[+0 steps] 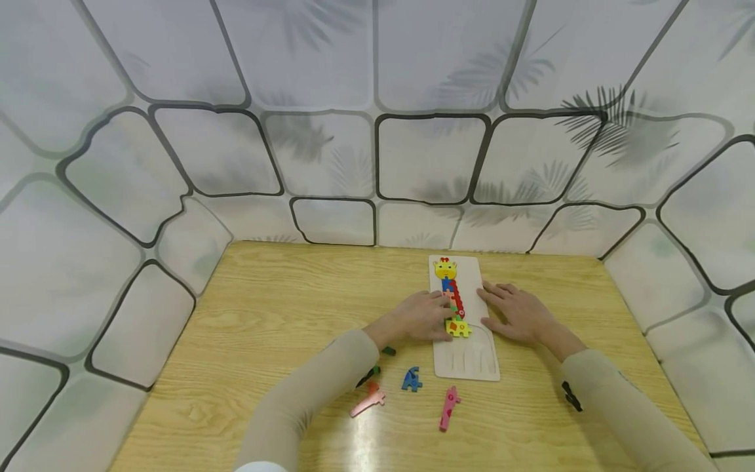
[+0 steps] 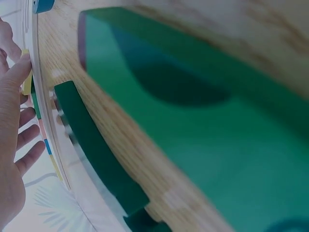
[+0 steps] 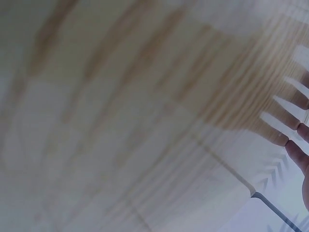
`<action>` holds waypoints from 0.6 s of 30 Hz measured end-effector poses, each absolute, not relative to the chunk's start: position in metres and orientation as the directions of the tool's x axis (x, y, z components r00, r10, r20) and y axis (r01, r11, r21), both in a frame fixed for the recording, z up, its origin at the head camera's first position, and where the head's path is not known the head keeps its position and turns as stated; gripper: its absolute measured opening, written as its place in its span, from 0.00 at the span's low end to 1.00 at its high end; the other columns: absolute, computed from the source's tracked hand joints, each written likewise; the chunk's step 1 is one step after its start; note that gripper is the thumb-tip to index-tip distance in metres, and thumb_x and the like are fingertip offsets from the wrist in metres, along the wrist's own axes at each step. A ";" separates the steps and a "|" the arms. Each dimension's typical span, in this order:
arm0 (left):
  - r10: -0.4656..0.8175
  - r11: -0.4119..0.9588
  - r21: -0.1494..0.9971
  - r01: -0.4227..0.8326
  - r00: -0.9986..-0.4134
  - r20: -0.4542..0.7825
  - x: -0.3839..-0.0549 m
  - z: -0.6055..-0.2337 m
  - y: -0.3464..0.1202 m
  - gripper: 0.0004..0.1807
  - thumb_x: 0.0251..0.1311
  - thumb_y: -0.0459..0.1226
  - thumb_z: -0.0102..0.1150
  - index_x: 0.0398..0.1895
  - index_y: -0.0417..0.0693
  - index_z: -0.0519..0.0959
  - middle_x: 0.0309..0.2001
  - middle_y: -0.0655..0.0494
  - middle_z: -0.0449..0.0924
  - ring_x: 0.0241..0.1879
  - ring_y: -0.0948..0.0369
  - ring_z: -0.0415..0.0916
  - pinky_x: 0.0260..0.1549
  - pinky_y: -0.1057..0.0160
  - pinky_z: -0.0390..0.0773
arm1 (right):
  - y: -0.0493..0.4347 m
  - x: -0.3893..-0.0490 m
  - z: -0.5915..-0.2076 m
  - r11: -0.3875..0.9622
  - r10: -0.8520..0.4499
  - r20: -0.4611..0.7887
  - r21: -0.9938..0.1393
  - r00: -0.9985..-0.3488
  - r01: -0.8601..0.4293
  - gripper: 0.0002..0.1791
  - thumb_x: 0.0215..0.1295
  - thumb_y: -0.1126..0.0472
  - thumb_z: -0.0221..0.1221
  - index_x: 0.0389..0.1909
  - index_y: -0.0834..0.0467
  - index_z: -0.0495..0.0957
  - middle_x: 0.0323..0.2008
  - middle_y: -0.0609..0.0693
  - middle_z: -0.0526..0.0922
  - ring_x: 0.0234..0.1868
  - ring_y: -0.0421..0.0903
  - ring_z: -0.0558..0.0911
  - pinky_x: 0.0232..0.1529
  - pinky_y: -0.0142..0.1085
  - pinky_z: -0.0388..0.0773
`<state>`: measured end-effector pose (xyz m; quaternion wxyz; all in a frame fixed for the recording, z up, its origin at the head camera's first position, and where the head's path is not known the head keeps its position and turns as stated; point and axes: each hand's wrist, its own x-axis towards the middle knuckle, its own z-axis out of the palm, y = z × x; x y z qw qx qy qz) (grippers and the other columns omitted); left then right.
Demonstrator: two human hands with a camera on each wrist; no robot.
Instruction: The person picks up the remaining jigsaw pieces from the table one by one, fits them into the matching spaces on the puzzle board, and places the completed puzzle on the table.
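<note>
A pale wooden puzzle board (image 1: 466, 360) lies on the table, with a giraffe head piece (image 1: 445, 269) at its top and a column of coloured neck pieces below. My left hand (image 1: 420, 316) reaches over the column from the left. Its thumb and forefinger straddle the left end of a yellow puzzle piece (image 1: 459, 328) at the column's lower end, pinching it; the other fingers (image 2: 30, 133) spread over the neck. Along the board's right edge, my right hand (image 1: 519, 313) rests with spread fingers, thumb and fingertips at the rim. The right wrist view catches only fingertips (image 3: 295, 150).
Loose pieces lie nearer me: a blue one (image 1: 412, 379), a dark pink one (image 1: 449, 408) and a light pink one (image 1: 368, 401). Green pieces (image 2: 104, 150) sit under the left forearm, one very close to that camera. A patterned wall (image 1: 330, 219) borders the wooden table (image 1: 265, 314).
</note>
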<state>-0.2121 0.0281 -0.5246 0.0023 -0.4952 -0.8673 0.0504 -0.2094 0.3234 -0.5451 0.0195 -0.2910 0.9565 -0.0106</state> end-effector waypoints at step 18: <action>0.854 0.512 -0.105 0.853 -0.519 -0.048 -0.212 -0.523 0.028 0.32 0.72 0.67 0.50 0.70 0.65 0.79 0.66 0.62 0.79 0.65 0.62 0.76 0.64 0.61 0.80 | 0.324 -0.210 -0.548 0.835 -0.550 -0.034 -0.035 -0.834 -0.549 0.41 0.75 0.33 0.54 0.81 0.51 0.64 0.81 0.57 0.65 0.74 0.65 0.73 0.68 0.65 0.74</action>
